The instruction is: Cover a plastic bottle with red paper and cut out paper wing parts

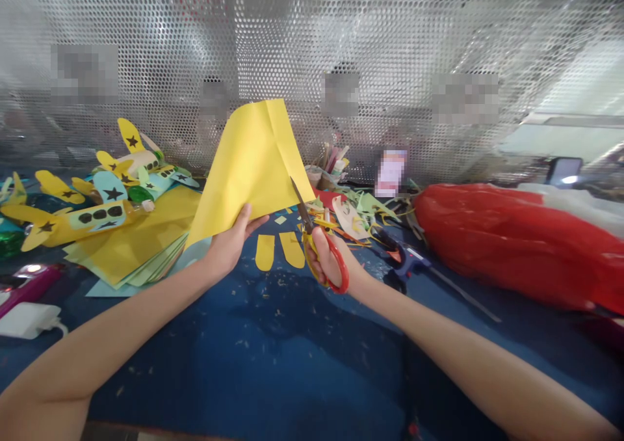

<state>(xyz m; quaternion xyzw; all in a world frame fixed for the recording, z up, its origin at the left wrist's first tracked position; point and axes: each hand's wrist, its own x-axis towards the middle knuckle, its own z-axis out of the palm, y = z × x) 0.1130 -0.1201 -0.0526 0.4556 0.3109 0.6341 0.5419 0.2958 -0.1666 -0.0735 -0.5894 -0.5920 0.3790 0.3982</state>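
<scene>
My left hand [234, 238] grips the lower edge of a large yellow sheet of paper [248, 158], which stands up and bends above the table. In my right hand [327, 259] is a pair of scissors [340, 268] with red and yellow handles. Their blades point up and away, at the sheet's lower right part, where a crease or cut line runs along a strip. Whether the blades are open or closed on the paper is hard to tell. Below lie two yellow paper pieces with rounded ends, a left one [264, 252] and a right one [292, 249].
Paper-and-bottle airplanes [100, 216] sit at the left beside stacked coloured paper [131, 246]. Paper scraps [351, 216], a glue gun [407, 259] and a red plastic bag [507, 239] lie right. A white charger [29, 319] is near left. A perforated metal screen [283, 44] stands behind.
</scene>
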